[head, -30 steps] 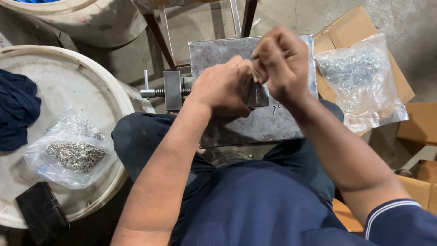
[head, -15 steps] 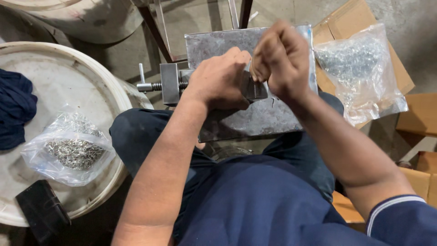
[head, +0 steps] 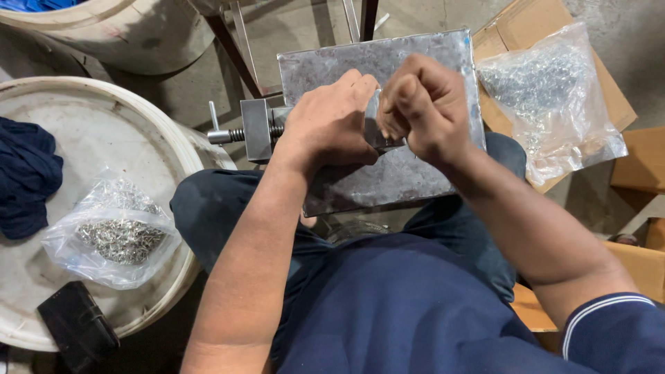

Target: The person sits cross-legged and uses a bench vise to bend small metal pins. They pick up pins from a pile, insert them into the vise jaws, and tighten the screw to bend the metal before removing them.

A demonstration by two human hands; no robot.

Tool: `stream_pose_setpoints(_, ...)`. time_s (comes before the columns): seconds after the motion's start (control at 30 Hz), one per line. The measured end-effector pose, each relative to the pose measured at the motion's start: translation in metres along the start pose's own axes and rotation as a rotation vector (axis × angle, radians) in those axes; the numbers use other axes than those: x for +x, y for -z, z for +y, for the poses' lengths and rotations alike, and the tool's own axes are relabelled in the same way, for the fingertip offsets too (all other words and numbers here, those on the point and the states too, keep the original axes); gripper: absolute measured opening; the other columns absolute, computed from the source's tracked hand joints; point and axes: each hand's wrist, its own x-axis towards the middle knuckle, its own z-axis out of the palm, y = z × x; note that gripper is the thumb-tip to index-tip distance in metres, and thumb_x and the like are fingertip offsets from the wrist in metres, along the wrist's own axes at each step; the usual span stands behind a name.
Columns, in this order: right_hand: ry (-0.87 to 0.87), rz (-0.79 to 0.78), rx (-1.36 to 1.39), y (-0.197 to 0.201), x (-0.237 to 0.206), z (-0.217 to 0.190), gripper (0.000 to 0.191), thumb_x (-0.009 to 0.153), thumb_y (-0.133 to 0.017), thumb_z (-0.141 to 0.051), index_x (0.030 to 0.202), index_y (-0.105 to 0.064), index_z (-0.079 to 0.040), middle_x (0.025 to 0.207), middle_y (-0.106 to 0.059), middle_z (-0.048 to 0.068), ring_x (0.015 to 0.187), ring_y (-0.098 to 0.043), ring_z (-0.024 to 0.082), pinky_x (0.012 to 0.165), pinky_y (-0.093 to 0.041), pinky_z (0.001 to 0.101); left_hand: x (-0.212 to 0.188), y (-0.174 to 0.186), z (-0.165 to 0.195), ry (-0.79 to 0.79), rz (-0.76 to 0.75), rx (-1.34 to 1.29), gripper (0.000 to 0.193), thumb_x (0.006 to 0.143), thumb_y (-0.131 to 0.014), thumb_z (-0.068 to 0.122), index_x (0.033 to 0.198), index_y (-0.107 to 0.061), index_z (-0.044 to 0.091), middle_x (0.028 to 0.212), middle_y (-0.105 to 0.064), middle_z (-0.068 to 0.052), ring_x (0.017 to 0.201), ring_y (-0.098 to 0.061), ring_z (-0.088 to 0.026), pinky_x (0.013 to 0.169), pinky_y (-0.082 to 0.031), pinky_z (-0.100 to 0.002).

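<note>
Left hand [head: 332, 121] and right hand [head: 422, 104], both clenched on a small part at the vise [head: 260, 130] on the plate [head: 388, 173], unchanged from moments earlier; work ongoing.

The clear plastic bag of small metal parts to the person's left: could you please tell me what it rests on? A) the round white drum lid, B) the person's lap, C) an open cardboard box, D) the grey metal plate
A: the clear plastic bag of small metal parts lies on the round white drum lid, between a dark blue cloth and a flat black object.
</note>
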Motion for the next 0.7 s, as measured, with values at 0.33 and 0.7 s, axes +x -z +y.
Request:
stream_pose_setpoints(0.33,0.064,-0.012,-0.038,0.001,0.001,0.000,0.043,0.116,-0.049,-0.039,0.088,-0.050,-0.006,0.059,-0.047,0.002,0.044,-0.043,0.006,0.042,-0.040,0.0267,0.002,0.000,0.001,0.036,-0.036,0.027,0.076,0.056,-0.087,0.030,0.122,-0.056,0.010,0.110,-0.060,-0.013,0.104,-0.063,-0.037,0.084,-0.050,-0.049)
stream_pose_setpoints(0.7,0.028,0.030,0.003,0.002,-0.014,0.013,0.042,0.116,-0.051,-0.033,0.088,-0.049,-0.002,0.061,-0.049,0.008,0.043,-0.041,0.011,0.041,-0.038,0.0276,0.002,0.001,0.001,0.051,-0.047,0.024,0.078,0.054,-0.089,0.032,0.122,-0.056,0.010,0.112,-0.060,-0.012,0.104,-0.064,-0.037,0.083,-0.051,-0.049)
